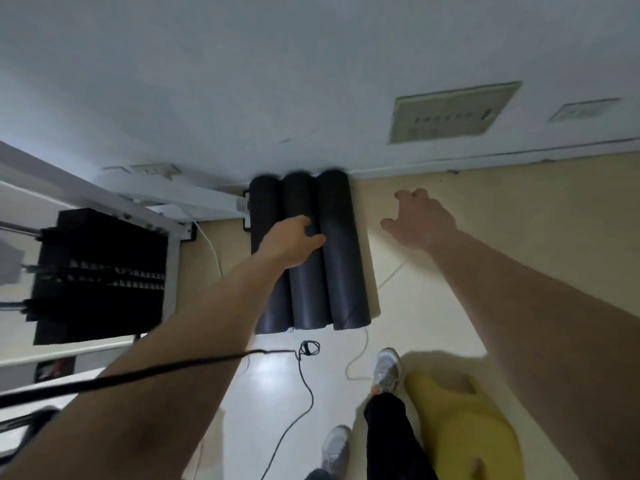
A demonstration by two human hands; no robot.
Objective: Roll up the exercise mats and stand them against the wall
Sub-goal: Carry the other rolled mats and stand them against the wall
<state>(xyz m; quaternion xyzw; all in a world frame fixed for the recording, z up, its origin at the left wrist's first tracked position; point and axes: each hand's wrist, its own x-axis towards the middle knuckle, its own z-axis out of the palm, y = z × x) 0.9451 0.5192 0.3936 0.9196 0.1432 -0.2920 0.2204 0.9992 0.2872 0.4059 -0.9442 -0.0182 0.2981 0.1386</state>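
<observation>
standing upright side by side, three dark rolled mats (343,265) lean with their tops against the wall (242,81) and their bottom ends on the floor (502,244), straight ahead of the person and a little left of centre. their long axes run floor to wall, so any further nudge would push toward the wall, away from the body. the left hand (291,242) is the nearer one: it lies cupped on the middle roll (308,296), thumb reaching toward the right-hand roll; whether it clasps the roll or only steadies it cannot be told. the right hand (417,220) hangs in the air just right of the rolls, fingers spread wide, holding nothing.

judging from this, the set looks placed and the job here is close to done, perhaps one last steadying press.

room is tight on the left, where a weight machine (100,271) stands just beside the left roll (265,209). the right side is open floor. a black cable (304,386) and a white cable (356,355) trail near the roll bases and the person's shoes (388,368), a likely snag when stepping back.
</observation>
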